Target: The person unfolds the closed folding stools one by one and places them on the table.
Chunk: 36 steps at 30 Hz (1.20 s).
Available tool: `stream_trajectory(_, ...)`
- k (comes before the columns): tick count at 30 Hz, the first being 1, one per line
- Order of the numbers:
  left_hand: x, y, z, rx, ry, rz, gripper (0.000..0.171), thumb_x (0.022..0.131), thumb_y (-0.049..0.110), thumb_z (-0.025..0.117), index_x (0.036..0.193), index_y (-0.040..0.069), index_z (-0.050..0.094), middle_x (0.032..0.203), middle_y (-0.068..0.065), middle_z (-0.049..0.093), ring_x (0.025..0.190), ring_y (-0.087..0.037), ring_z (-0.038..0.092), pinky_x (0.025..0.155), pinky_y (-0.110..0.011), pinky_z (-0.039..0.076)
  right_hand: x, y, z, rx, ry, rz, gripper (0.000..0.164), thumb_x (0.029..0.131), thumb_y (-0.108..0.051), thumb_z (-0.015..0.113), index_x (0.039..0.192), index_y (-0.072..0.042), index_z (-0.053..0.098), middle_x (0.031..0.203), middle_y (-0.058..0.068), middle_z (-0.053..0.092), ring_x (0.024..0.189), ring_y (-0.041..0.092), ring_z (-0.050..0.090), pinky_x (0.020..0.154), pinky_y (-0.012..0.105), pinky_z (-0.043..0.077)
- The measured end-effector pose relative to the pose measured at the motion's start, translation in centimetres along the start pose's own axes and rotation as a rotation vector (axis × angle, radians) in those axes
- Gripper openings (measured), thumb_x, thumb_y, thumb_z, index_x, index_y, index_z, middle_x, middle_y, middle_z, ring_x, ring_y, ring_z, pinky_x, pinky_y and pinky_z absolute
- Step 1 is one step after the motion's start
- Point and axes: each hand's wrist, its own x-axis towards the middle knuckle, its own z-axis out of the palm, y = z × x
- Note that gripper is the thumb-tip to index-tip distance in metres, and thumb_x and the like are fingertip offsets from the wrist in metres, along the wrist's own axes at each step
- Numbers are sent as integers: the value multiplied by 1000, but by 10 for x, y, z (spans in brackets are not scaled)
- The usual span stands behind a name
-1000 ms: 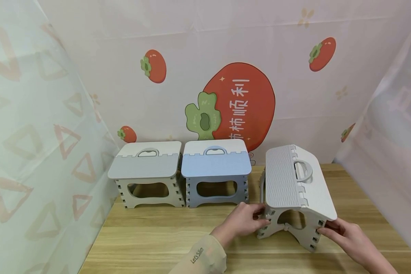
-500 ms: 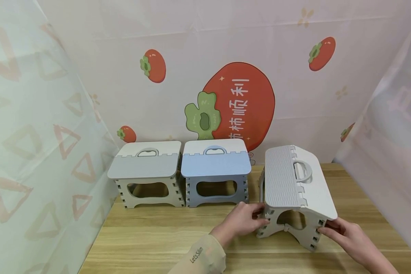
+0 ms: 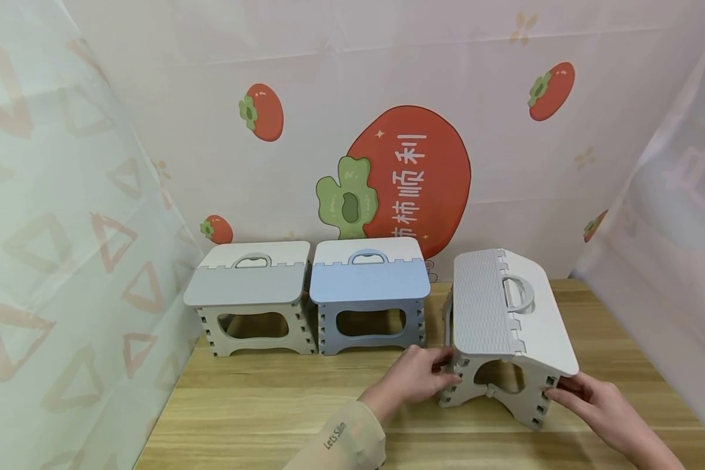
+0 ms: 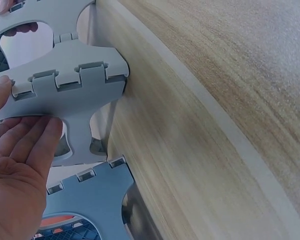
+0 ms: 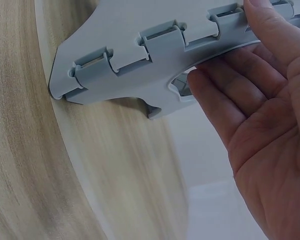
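Note:
A grey-and-white folding stool [image 3: 482, 307] stands turned at the right of the table, its two-part top bent down along the hinge line. My left hand [image 3: 414, 375] grips its left side near the front corner; in the left wrist view the thumb lies on the hinged edge and the fingers [image 4: 40, 142] reach into the side panel's opening. On the opposite corner, my right hand [image 3: 599, 405] holds the right side in the same way, its fingers [image 5: 215, 100] at the opening in the right wrist view. The fingertips inside the stool are partly hidden.
To the left stand two unfolded stools side by side, a grey-and-white one [image 3: 249, 284] and a blue-and-white one [image 3: 370, 281]. They sit on a wood-grain table [image 3: 258, 411]. Persimmon-printed cloth [image 3: 505, 156] hangs behind, with more cloth at both sides.

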Motion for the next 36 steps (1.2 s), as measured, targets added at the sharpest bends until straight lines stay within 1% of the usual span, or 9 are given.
stream_trajectory(10, 0, 2, -4, -10, -21, -29, 51, 95, 42, 73, 140, 19, 64, 130, 6, 69, 116, -1, 64, 92, -17, 53, 1, -1, -3, -12, -33, 34, 30, 99, -19, 69, 125, -2, 67, 109, -7, 76, 94, -9, 64, 71, 19, 56)
stream_trajectory(14, 0, 2, -4, -12, -21, -23, 51, 95, 41, 73, 140, 18, 64, 131, 5, 69, 118, -1, 63, 94, -17, 53, 2, -2, -5, -11, -46, 17, 32, 100, -16, 68, 128, -1, 66, 112, -7, 75, 97, -10, 63, 72, 20, 57)
stream_trajectory(17, -1, 2, -5, -4, -25, -23, 51, 96, 41, 72, 141, 18, 63, 133, 5, 68, 119, -2, 62, 96, -18, 52, 3, -3, -7, -20, -59, 6, 33, 100, -14, 68, 130, 0, 65, 114, -1, 76, 98, -10, 63, 72, 20, 57)
stream_trajectory(21, -2, 2, -7, 6, -43, -26, 53, 97, 43, 70, 143, 18, 61, 136, 4, 66, 123, -4, 61, 99, -21, 52, 2, -4, -12, -21, -98, 55, 38, 102, -21, 66, 134, -1, 63, 119, 11, 74, 98, -9, 63, 72, 21, 57)
stream_trajectory(24, -4, 2, -10, -3, -59, -33, 56, 98, 45, 68, 146, 19, 59, 138, 3, 64, 124, -7, 61, 99, -22, 52, 0, -4, -17, -7, -137, 103, 43, 104, -25, 62, 139, 0, 60, 124, 14, 72, 100, -9, 62, 74, 21, 57)
stream_trajectory(28, -6, 1, -18, -16, -48, -34, 59, 98, 48, 66, 148, 18, 57, 138, -2, 65, 121, -11, 64, 97, -24, 53, -2, -1, -24, -24, -138, 101, 44, 106, -23, 58, 142, 3, 56, 124, -1, 71, 102, -10, 60, 74, 21, 56)
stream_trajectory(29, -7, 1, -21, -23, -39, -33, 60, 98, 49, 66, 148, 17, 56, 138, -3, 65, 120, -11, 65, 97, -24, 54, -3, 0, -26, -33, -131, 100, 45, 106, -24, 57, 143, 3, 55, 125, 0, 71, 102, -11, 59, 74, 21, 56)
stream_trajectory(31, -8, 1, -28, -15, -22, -24, 62, 98, 51, 64, 148, 16, 56, 137, -4, 65, 121, -12, 65, 99, -26, 53, -3, 1, -29, -55, -103, 94, 47, 106, -25, 58, 145, 2, 54, 124, -10, 68, 102, -12, 59, 74, 20, 56)
stream_trajectory(36, -10, 5, -45, -10, 16, -27, 65, 99, 59, 57, 150, 19, 54, 144, -2, 60, 130, -16, 59, 105, -33, 51, -1, 0, -37, -105, -28, 73, 52, 106, -29, 57, 152, -5, 49, 127, -31, 53, 106, -16, 54, 73, 16, 54)
